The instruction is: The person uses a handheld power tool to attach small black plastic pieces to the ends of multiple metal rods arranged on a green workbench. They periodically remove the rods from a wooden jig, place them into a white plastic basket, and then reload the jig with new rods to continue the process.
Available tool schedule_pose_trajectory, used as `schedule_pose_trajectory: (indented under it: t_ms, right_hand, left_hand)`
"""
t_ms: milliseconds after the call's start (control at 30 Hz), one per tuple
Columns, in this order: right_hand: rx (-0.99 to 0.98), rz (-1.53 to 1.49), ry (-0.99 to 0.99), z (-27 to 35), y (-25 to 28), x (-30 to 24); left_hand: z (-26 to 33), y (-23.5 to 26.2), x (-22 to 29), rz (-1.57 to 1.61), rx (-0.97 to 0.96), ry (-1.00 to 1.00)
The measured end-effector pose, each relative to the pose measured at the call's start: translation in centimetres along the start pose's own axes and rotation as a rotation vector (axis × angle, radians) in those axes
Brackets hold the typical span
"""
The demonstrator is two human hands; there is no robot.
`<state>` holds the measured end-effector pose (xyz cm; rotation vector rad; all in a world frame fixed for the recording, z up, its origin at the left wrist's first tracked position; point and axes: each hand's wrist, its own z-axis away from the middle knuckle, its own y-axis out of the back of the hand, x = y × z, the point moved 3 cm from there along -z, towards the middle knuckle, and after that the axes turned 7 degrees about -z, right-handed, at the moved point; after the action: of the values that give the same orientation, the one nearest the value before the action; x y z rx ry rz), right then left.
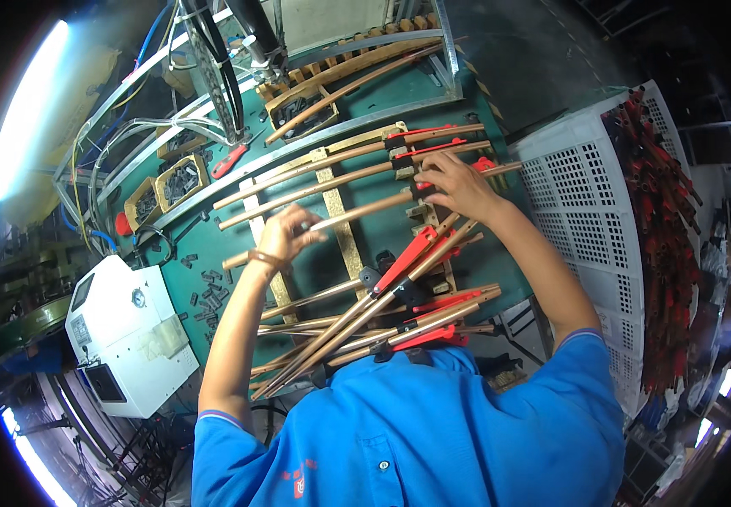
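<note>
The person in the blue shirt leans over a green tabletop [331, 270], both hands on the same copper tube [365, 213], which lies across the brass-coloured rack [347, 232] at the middle of the work surface. The left hand [285, 237] is closed around the tube's bare end, fingers curled over it, a band on the wrist. The right hand [457, 184] is spread on the tube's far end, beyond the rack's right edge, fingertips pressing down where the red sleeve [484, 164] sits; its grip is loose rather than clenched, as far as I can tell.

Above this tube on the rack, three more tubes with red sleeves [423, 135] already lie side by side in a row, so that part looks filled. Below the rack, toward the person's chest, a loose bundle of tubes [357, 317] with red and black fittings lies crossed over one another, not yet laid out in order. I judge the work to be somewhere past the middle: a handful placed, roughly as many waiting.

To the right of the rack stands a white perforated crate [585, 203] with many red-tipped pieces [665, 228] stacked along its far side. Left of the rack sits a white control box [124, 334], with small dark fittings [206, 296] scattered on the green surface between them.
</note>
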<state>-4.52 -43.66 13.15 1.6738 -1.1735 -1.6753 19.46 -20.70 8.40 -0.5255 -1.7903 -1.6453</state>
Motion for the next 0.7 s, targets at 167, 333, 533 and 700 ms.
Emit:
schedule_pose_trajectory:
  t_ms: [167,333,533,700]
  right_hand:
    - [0.020,-0.063,-0.096,-0.7,-3.8,4.5]
    - [0.029,0.205,-0.085,-0.7,-2.9,1.7]
    - [0.023,0.276,-0.081,1.1,-4.0,1.4]
    - [-0.011,0.151,-0.186,0.9,-4.0,2.1]
  left_hand:
    - [-2.9,-1.7,-3.2,-0.227,0.089,0.040]
    - [-1.8,-2.3,-0.2,-0.587,0.354,-0.075]
    - [-2.3,-3.4,-1.3,-0.711,0.295,-0.074]
    - [-1.9,-2.0,0.2,-0.441,0.297,0.008]
